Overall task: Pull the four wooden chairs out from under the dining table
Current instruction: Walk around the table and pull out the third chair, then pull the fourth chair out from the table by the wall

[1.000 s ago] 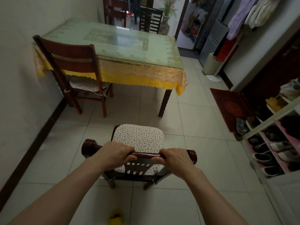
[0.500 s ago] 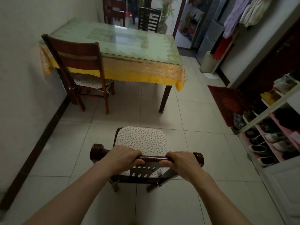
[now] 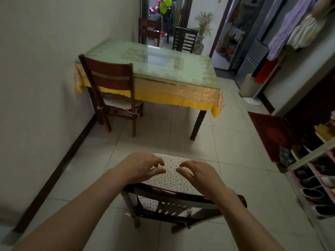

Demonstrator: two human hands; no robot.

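A wooden chair with a flowered cushion [image 3: 174, 194] stands on the floor tiles right below me, well back from the dining table [image 3: 155, 69]. My left hand [image 3: 143, 165] and my right hand [image 3: 199, 173] hover over its seat with fingers spread, touching nothing. A second chair [image 3: 113, 87] stands at the table's near left corner, its seat partly under the yellow cloth. Two more chairs, one reddish [image 3: 149, 31] and one dark and slatted [image 3: 184, 40], stand behind the far side of the table.
A wall runs along the left. A shoe rack [image 3: 317, 169] and a red mat [image 3: 272, 133] line the right side. A white fan base [image 3: 251, 91], hanging clothes [image 3: 297, 28] and an open doorway lie at the back right.
Both hands have let go of the near chair's top rail and now float open above its cushion. The view has lifted toward the table.
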